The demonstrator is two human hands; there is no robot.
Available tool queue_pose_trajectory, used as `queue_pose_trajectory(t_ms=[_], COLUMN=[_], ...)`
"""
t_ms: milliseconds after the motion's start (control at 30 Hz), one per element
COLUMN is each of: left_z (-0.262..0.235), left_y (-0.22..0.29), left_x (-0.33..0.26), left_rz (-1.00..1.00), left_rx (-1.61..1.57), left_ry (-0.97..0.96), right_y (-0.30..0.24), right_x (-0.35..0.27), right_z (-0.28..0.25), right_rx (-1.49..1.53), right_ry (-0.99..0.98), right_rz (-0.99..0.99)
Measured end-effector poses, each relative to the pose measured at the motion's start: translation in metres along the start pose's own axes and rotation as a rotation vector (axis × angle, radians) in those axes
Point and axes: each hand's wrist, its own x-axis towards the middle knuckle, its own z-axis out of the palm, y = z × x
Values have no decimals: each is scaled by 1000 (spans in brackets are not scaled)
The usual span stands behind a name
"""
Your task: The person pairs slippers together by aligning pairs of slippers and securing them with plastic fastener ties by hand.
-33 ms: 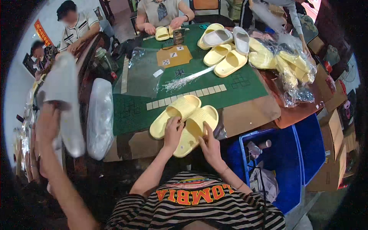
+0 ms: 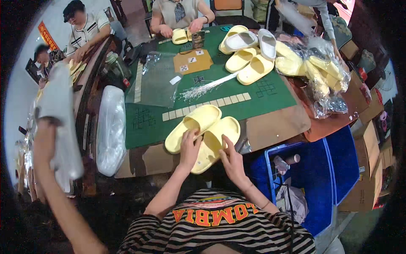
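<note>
The pale yellow moulded foam slippers point(image 2: 203, 131) looked matt and smooth. The counter's point(image 2: 270, 99) green cloth cover appeared felt-like and dull, edged by brown cardboard sheets point(image 2: 277, 125). Clear plastic bags point(image 2: 325, 80) shone glossy and crinkled; the blue plastic crate point(image 2: 338, 169) looked smooth.

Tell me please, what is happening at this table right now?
A person in a striped shirt has both hands on a pair of pale yellow slides at the near edge of the green table. The left hand touches the left slide; the right hand rests by the right slide. More slides, some in clear bags, lie at the far side, where other people also handle them. A blue bin stands to the right.
</note>
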Motion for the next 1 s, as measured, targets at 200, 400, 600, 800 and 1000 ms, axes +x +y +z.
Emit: queue_pose_trajectory(t_ms=[200, 400, 600, 800, 1000], left_z=[-39, -23, -19, -8, 22], left_y=[51, 63, 50, 27, 15], left_x=[-29, -40, -35, -45, -25], left_rz=[71, -115, -250, -61, 271], left_rx=[-171, -402, -605, -266, 166], left_ry=[-165, -290, -103, -273, -399], right_y=[-12, -25, -25, 13, 49], right_x=[10, 2, 10, 69, 96], right_z=[-25, -14, -32, -78, -79], right_rx=[-227, -437, -7, -258, -355], right_ry=[-118, -174, -143, 298, -68], right_rz=[-114, -347, -193, -162, -211])
